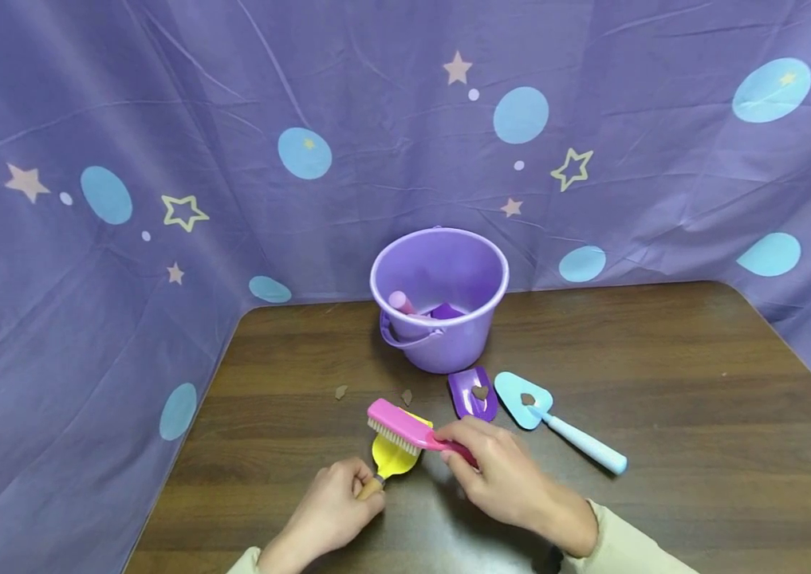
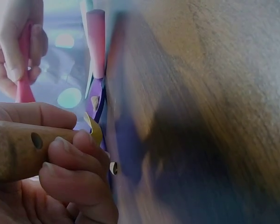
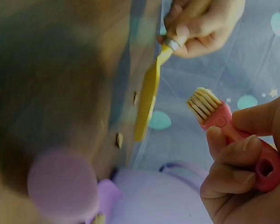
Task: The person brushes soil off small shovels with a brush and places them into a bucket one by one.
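Note:
My left hand [image 1: 336, 504] grips the wooden handle [image 2: 42, 142] of a small yellow shovel [image 1: 388, 459], whose blade is held low over the table. In my right hand [image 1: 501, 474] is a pink brush [image 1: 405, 424], gripped by its handle with the pale bristles [image 3: 204, 105] pointing down. From the head view, the brush head overlaps the yellow blade; the right wrist view shows a gap between them. Two small brown scraps, one nearer the blade [image 1: 407, 396] and one farther left [image 1: 340, 391], lie on the table just beyond the shovel.
A purple bucket [image 1: 441, 351] stands at the back, with a pink handle and a purple piece inside. Before it lies a purple shovel [image 1: 462, 396] with a pink handle [image 2: 96, 46], a brown scrap on its blade. Right of that, a light blue shovel [image 1: 584, 442] bears another scrap.

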`<state>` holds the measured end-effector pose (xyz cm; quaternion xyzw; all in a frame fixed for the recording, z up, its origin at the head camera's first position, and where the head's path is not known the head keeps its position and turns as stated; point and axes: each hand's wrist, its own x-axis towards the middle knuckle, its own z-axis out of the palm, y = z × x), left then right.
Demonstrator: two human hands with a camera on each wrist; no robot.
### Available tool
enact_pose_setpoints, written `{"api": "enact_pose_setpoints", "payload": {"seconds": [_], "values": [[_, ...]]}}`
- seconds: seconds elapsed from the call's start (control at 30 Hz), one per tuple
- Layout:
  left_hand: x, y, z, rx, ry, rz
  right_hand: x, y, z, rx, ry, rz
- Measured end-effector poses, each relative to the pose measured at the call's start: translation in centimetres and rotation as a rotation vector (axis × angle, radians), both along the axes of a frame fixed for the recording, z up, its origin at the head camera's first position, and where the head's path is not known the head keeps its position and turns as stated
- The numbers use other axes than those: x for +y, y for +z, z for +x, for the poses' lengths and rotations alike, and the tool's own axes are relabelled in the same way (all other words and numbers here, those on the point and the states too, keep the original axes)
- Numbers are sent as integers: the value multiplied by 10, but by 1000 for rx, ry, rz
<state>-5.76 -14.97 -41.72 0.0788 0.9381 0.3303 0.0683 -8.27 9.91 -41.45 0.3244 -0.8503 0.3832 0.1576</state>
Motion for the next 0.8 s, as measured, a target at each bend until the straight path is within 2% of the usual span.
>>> {"api": "enact_pose_setpoints", "payload": {"seconds": [0.27,0.47,0.63,0.8], "values": [[-3,0,1,-22,25,7,-15,-12,7,-47,25,85],[-5,0,1,-37,40,34,-18,-17,8,-75,10,128],[-6,-1,4,-43,40,27,-18,-19,5,-78,5,175],[-8,-1,5,-30,38,19,-18,-22,-4,-90,-2,174]]}}
